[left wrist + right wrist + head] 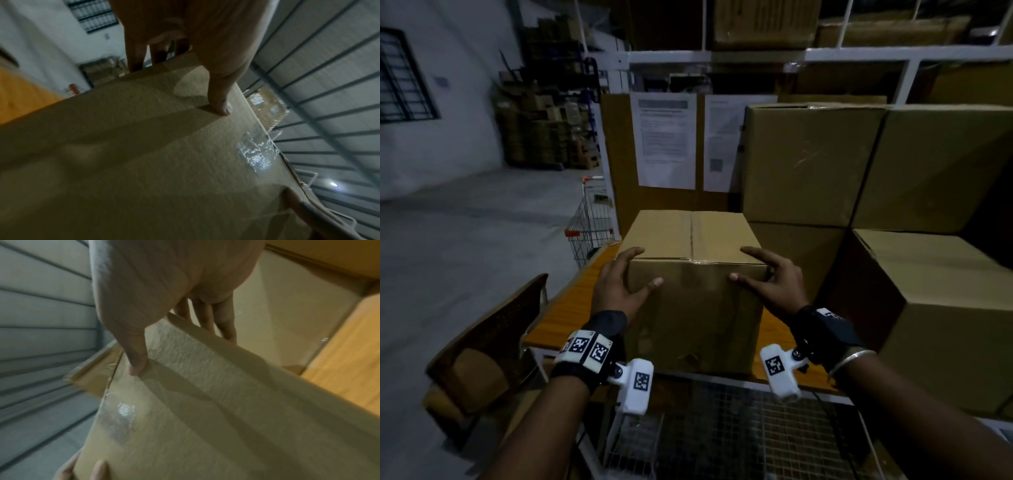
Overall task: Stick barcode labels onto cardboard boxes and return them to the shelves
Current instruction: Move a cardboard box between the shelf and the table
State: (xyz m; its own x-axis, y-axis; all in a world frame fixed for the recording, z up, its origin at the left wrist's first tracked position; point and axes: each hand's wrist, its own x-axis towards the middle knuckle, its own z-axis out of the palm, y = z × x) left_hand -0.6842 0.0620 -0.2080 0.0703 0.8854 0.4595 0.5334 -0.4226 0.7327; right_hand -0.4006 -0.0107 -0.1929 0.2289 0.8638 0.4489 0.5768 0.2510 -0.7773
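A plain brown cardboard box (pixel 695 308) with a taped top seam stands upright on the orange table (pixel 565 308). My left hand (pixel 619 277) grips its upper left front corner, thumb on the front face and fingers round the side. My right hand (pixel 767 277) grips the upper right front corner the same way, index finger on the top. In the left wrist view the thumb of the left hand (pixel 220 97) presses the box (pixel 144 162). In the right wrist view the thumb of the right hand (pixel 137 363) lies on the box (pixel 205 402) beside clear tape. No barcode label shows.
Large cardboard boxes (pixel 808 164) are stacked to the right, another (pixel 945 325) close by my right arm. A board with printed sheets (pixel 666 140) stands behind the box under white shelving (pixel 756 54). A wooden chair (pixel 482 359) is at left, a shopping trolley (pixel 592 222) beyond, wire mesh (pixel 722 428) below.
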